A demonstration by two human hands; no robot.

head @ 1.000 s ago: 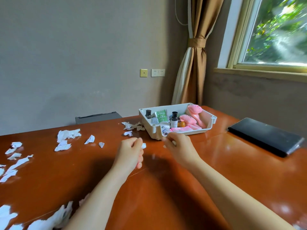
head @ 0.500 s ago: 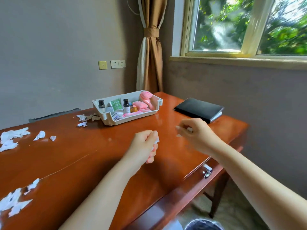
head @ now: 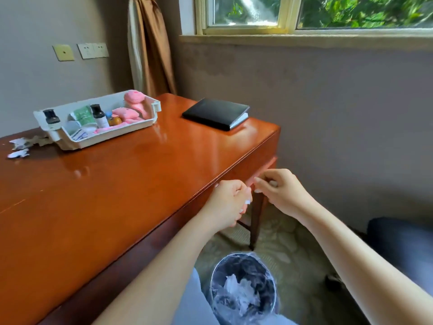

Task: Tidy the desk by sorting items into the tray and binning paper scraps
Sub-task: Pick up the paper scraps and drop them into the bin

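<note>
My left hand (head: 230,200) is closed around small white paper scraps, just past the desk's front edge. My right hand (head: 280,191) is beside it, fingers pinched on a small white scrap. Both hover above the floor, up and beyond a bin (head: 243,289) lined with a dark bag and holding white crumpled paper. A white tray (head: 150,121) at the back of the desk (head: 117,184) holds small dark-capped bottles, a green packet and pink items. More torn paper scraps (head: 20,148) lie left of the tray.
A black notebook (head: 215,113) lies at the desk's far right corner. A brown curtain (head: 150,48) hangs behind the desk. A dark seat (head: 403,245) is at the right. Patterned carpet surrounds the bin.
The view has swung right and down, bringing the bin into sight. Both hands have moved from over the desk to beyond its front edge, still closed on scraps.
</note>
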